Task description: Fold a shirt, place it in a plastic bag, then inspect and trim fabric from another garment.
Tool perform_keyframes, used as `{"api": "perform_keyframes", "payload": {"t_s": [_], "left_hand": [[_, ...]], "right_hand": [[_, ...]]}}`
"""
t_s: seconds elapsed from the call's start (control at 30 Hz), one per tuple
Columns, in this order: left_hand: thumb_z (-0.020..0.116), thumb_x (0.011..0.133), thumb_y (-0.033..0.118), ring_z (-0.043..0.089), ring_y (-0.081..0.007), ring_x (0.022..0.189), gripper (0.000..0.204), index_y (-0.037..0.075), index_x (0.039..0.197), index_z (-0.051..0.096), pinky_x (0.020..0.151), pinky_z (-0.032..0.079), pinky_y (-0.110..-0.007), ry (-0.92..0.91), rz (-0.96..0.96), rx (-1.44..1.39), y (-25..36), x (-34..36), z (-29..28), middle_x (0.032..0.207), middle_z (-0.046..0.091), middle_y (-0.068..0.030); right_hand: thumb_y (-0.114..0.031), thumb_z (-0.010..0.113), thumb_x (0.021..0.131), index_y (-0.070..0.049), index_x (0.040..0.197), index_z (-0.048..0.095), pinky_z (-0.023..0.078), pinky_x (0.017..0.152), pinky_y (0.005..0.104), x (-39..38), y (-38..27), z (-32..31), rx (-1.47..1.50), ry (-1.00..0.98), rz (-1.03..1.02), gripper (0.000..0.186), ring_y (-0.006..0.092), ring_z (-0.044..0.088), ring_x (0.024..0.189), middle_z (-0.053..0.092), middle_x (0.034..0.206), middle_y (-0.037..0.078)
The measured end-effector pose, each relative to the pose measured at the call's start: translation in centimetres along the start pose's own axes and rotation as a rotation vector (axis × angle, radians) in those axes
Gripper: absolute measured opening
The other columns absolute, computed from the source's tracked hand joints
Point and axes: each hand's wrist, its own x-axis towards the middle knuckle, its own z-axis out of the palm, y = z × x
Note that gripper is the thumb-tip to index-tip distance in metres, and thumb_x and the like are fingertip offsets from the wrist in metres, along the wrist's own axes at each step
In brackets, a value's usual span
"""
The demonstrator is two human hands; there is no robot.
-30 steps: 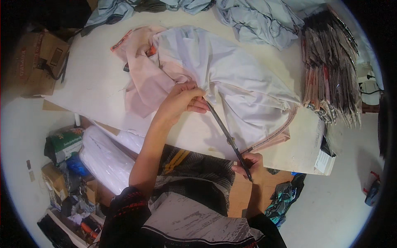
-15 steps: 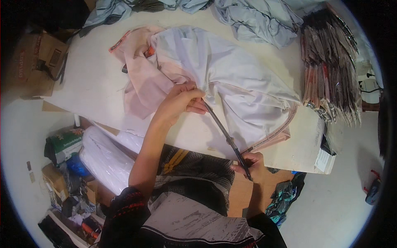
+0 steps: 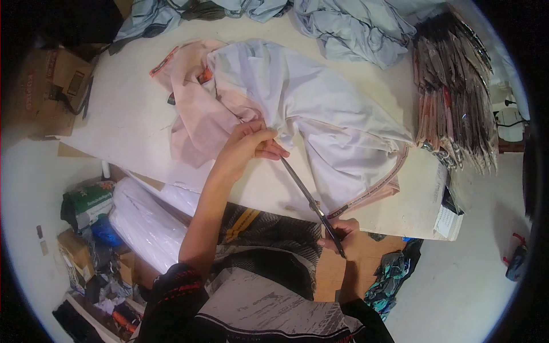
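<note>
A white and pale pink garment (image 3: 337,120) lies crumpled, inside out in parts, across the middle of the table. Along its near right edge runs a band with printed tape (image 3: 374,191). My left hand (image 3: 251,143) is closed in a pinch at the garment's near edge, where the pink and white cloth meet. Long dark scissors (image 3: 303,187) are in the grip of my right hand (image 3: 345,233) at the table's front edge. Their blades look closed and point up and left, the tip close to my left fingertips.
Greyish-blue garments (image 3: 354,31) lie along the table's (image 3: 126,114) far edge. A tall stack of bagged garments (image 3: 454,94) stands at the right. A cardboard box (image 3: 54,88) sits at the left; a white plastic-wrapped roll (image 3: 146,223) is below the table's left side.
My left hand has shifted slightly left and down. My right hand has drawn the scissors a little down and left, and the tip now sits just below my left fingers.
</note>
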Motion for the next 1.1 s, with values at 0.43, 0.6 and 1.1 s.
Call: {"api": "perform_keyframes", "payload": {"t_s": [0.43, 0.6, 1.1], "left_hand": [[0.069, 0.082, 0.002, 0.058, -0.0095, 0.061, 0.014, -0.001, 0.094, 0.064, 0.055, 0.042, -0.022, 0.294, 0.322, 0.194, -2.9, -2.2, 0.8, 0.075, 0.065, -0.0035], [0.068, 0.083, 0.007, 0.057, -0.0088, 0.06, 0.011, -0.001, 0.091, 0.067, 0.056, 0.044, -0.022, 0.35, 0.37, 0.245, -4.2, -2.5, 1.6, 0.076, 0.066, -0.0044], [0.067, 0.082, 0.012, 0.058, -0.0185, 0.087, 0.03, -0.002, 0.108, 0.06, 0.073, 0.05, -0.031, 1.093, 0.978, 0.738, 1.7, -0.8, -5.0, 0.096, 0.062, -0.0147]], "right_hand": [[-0.009, 0.076, 0.079, -0.001, 0.077, 0.06, 0.032, 0.045, 0.0198, 1.4, -1.7, 4.2, 0.153, 0.312, 0.058, 0.018, 0.0041, 0.044, 0.047, 0.054, 0.059, -0.002], [-0.008, 0.072, 0.083, 0.001, 0.084, 0.057, 0.043, 0.053, 0.0204, 2.8, -3.4, 5.5, 0.31, 0.279, 0.039, 0.018, 0.0076, 0.056, 0.058, 0.061, 0.066, 0.003], [-0.007, 0.067, 0.086, 0.0, 0.087, 0.057, 0.049, 0.06, 0.0208, 3.8, -3.3, 6.5, 0.305, 0.295, -0.14, 0.013, 0.0085, 0.06, 0.07, 0.07, 0.091, 0.011]]}}
